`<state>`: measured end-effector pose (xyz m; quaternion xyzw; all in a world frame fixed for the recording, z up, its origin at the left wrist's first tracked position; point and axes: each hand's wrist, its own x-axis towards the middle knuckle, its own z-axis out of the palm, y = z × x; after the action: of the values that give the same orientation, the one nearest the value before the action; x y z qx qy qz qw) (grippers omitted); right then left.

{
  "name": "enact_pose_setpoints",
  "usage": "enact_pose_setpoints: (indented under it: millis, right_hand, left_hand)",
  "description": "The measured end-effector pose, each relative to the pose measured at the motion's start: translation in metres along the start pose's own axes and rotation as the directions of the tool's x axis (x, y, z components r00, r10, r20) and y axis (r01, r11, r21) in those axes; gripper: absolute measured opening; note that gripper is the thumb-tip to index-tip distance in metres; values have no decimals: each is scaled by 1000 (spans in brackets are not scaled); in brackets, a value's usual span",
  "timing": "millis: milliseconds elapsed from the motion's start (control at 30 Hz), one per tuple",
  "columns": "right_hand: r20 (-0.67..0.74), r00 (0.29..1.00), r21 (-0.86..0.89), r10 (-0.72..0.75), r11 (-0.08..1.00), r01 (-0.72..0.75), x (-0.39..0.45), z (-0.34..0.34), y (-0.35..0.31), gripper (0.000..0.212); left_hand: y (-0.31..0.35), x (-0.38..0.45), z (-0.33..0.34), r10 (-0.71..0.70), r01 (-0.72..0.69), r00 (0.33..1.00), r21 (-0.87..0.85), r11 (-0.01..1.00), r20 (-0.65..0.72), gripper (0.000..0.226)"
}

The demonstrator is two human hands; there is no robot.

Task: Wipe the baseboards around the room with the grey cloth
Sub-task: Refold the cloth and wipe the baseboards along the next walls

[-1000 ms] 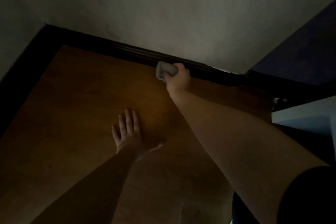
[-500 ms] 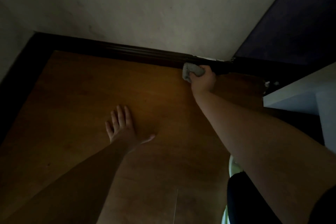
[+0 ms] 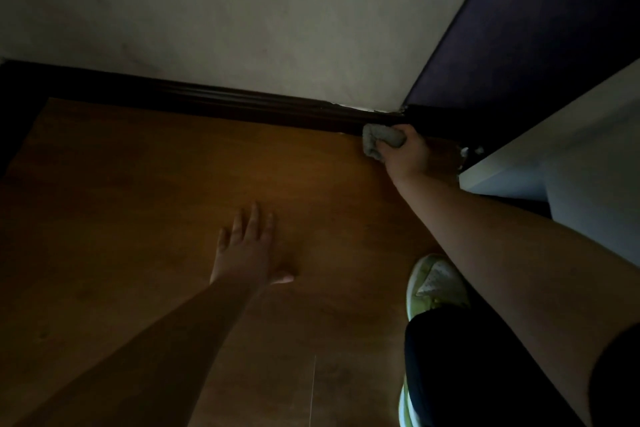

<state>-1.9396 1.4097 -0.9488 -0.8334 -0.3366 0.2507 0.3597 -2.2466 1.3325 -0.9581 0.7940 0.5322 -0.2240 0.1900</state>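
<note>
The right hand [image 3: 407, 156], arm outstretched, grips the bunched grey cloth [image 3: 381, 142] against the dark baseboard [image 3: 242, 104]. The left hand [image 3: 246, 250] lies flat, fingers spread, on the floor [image 3: 138, 184]. Dim light blurs the corner.

grey cloth [image 3: 380, 142] farther right along baseboard [image 3: 221, 102]

Home room — wood floor [image 3: 145, 184], baseboard [image 3: 207, 99]

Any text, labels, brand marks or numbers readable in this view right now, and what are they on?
None readable.
Grey cloth in the right hand: no label visible.
Green and white shoe: no legible brand mark; the picture is dark.
Baseboard, wall and wooden floor: no writing.
</note>
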Motion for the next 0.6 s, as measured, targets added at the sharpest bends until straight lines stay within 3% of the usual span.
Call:
enact_pose_setpoints:
  millis: [367,533,600]
  right_hand:
    - [-68,996,38,62,998,-60,0,-17,12,34]
    - [-242,917,205,316,941,-270,-31,2,7,47]
    - [-198,941,195,275,952,-237,-48,24,-5,46]
  left_hand:
    - [7,-2,-8,-39,38,999,42,998,36,126]
    - [14,-3,-12,-55,51,997,96,994,47,127]
    - [13,-3,-11,-51,47,997,76,996,54,127]
